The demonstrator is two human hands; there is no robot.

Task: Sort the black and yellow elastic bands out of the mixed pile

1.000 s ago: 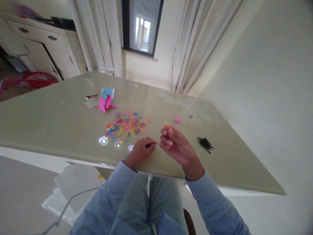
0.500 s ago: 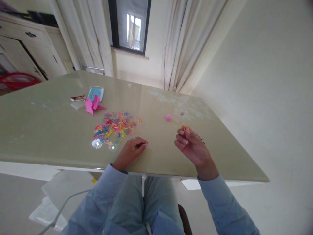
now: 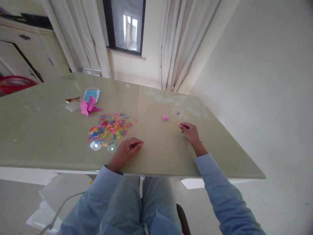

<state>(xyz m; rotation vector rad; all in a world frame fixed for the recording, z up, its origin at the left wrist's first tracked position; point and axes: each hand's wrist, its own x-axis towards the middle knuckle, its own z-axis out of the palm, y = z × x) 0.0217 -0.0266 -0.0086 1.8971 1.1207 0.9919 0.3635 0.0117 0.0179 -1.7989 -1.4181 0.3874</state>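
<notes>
A spread pile of small coloured bands point(image 3: 111, 128) lies left of centre on the glossy table point(image 3: 151, 156). My left hand point(image 3: 127, 150) rests at the table's front part, just right of and below the pile, its fingers curled and pinched together; what they hold, if anything, is hidden. My right hand point(image 3: 189, 131) is low over the table at the right, thumb and forefinger pinching a tiny yellow band point(image 3: 178, 123). Loose yellow bands point(image 3: 173, 128) lie just left of its fingertips. Behind them sits a small pink round object point(image 3: 165, 117).
A pink folded paper piece point(image 3: 88, 106), a blue face mask point(image 3: 92, 95) and a small wrapper point(image 3: 72, 100) lie at the back left. Clear round pieces point(image 3: 95, 145) sit below the pile. A small square point(image 3: 178, 112) lies behind my right hand.
My right hand has moved forward and down to the table beside the loose yellow bands, its palm turned downward. My left hand keeps its pose. The view has shifted slightly.
</notes>
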